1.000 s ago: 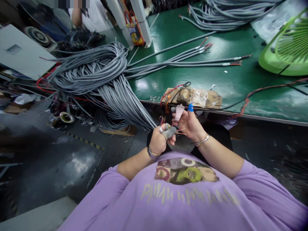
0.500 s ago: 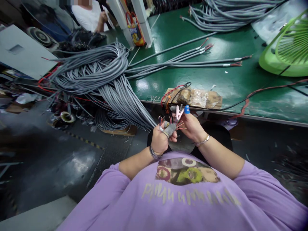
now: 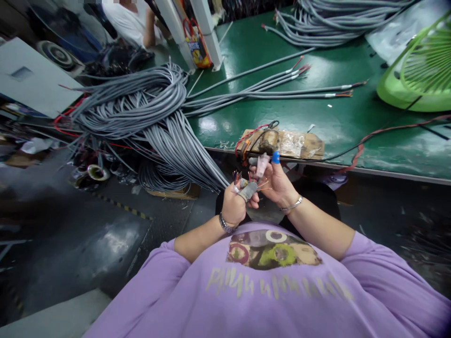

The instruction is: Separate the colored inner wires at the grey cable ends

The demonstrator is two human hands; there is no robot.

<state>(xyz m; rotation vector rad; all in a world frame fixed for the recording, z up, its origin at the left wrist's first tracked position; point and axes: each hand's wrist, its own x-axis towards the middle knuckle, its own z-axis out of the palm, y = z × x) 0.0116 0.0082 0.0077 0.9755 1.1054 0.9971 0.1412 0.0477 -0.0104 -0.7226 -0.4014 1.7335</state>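
Observation:
My left hand [image 3: 237,203], with grey finger covers on its thumb and a finger, is closed around the ends of grey cables [image 3: 207,162]. Thin coloured wires [image 3: 264,184] fan out from that grip toward the right. A pink clip-like tool [image 3: 262,165] is pinched in my right hand [image 3: 280,184], whose thumb wears a blue cover. The tool's lower end is among the wires; whether it bites on one I cannot tell. Both hands are close together, just in front of the bench edge.
A wooden block [image 3: 303,143] with a lead clamped on it lies at the front edge of the green bench [image 3: 352,126]. Coiled grey cables [image 3: 141,98] heap up on the left. A green fan [image 3: 416,70] stands right. Another person [image 3: 130,23] sits beyond the post.
The pink tool's two arms, spread apart before, are now pressed together and blurred. My right hand has shifted slightly left. My left hand stays on the cables.

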